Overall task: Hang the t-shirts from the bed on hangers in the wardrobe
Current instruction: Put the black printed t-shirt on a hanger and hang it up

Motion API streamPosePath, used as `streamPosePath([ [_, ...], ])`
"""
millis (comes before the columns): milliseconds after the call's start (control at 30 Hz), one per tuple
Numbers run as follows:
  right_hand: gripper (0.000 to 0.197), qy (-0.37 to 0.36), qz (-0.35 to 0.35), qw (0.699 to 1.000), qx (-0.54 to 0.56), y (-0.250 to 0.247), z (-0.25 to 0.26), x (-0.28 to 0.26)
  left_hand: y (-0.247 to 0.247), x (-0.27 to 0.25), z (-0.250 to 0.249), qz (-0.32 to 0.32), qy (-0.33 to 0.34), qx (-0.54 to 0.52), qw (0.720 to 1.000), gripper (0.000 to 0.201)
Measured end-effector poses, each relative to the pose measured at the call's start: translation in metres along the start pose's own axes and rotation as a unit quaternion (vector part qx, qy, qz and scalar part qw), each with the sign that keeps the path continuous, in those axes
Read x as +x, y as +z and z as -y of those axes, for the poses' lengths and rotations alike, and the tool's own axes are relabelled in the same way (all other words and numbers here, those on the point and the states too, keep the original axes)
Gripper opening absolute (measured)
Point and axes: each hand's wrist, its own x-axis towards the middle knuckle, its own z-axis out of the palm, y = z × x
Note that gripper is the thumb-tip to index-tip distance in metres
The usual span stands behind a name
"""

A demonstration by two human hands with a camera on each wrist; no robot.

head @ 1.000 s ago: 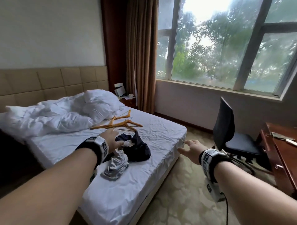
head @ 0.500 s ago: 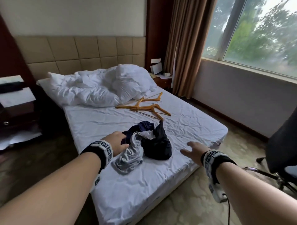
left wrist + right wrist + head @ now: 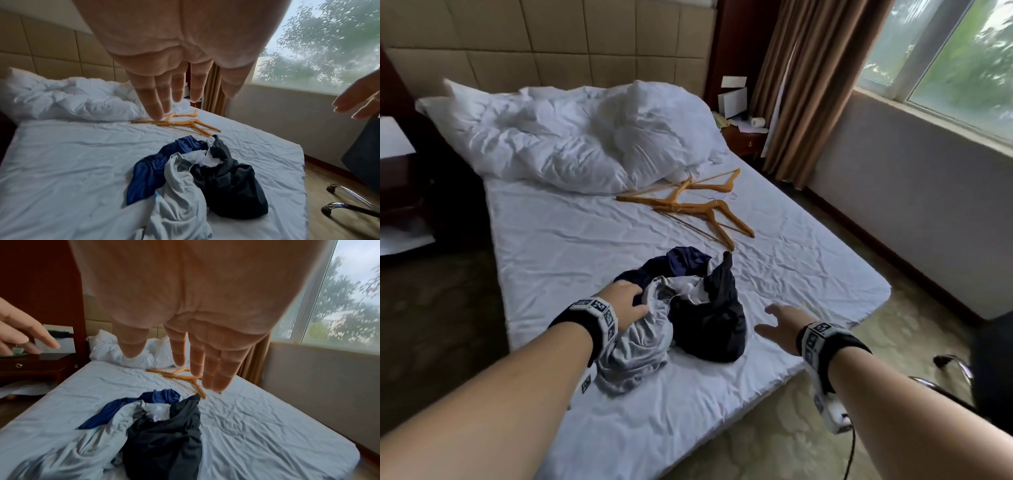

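Bed (image 3: 571,240) in wrinkled white sheet; crumpled white duvet (image 3: 571,144) heaped at the headboard end. Wooden hangers (image 3: 688,205) lie overlapping on the sheet just below the duvet. Nearer the foot, a bunched pile: grey t-shirt (image 3: 633,346), dark t-shirt (image 3: 715,322) and blue t-shirt (image 3: 148,175), all touching.

t-shirts (image 3: 688,308) on bed (image 3: 571,246), hangers (image 3: 688,205) behind, duvet (image 3: 571,144) beyond
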Motion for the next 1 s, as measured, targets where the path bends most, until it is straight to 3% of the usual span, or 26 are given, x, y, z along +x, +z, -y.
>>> streamPosePath([
  [200, 0.066, -0.041, 0.080, 0.995, -0.034, 0.024, 0.016, 0.089, 0.030, 0.056, 0.025, 0.037, -0.076, -0.035, 0.996, 0.065],
  [333, 0.068, -0.073, 0.112, 0.991, -0.031, 0.030, 0.031, 0.151, 0.033, 0.078, 0.032, 0.051, -0.114, -0.042, 0.991, 0.057],
  [433, 0.070, -0.104, 0.139, 0.985, -0.012, 0.024, 0.042, 0.195, 0.026, 0.103, 0.034, 0.064, -0.161, -0.053, 0.983, 0.038],
  [567, 0.065, -0.122, 0.150, 0.981, 0.012, 0.021, 0.041, 0.259, 0.033, 0.150, 0.014, 0.059, -0.183, -0.061, 0.979, 0.056],
  [667, 0.067, -0.097, 0.171, 0.980, 0.020, 0.036, 0.036, 0.306, 0.059, 0.182, -0.012, 0.087, -0.178, -0.084, 0.977, 0.058],
  [867, 0.063, -0.018, 0.179, 0.983, 0.046, 0.084, 0.031, 0.372, 0.117, 0.224, -0.045, 0.116, -0.192, -0.137, 0.965, 0.041],
  [1000, 0.064, -0.023, 0.197, 0.980, 0.036, 0.117, 0.042, 0.392, 0.148, 0.242, -0.041, 0.131, -0.214, -0.164, 0.954, 0.055],
])
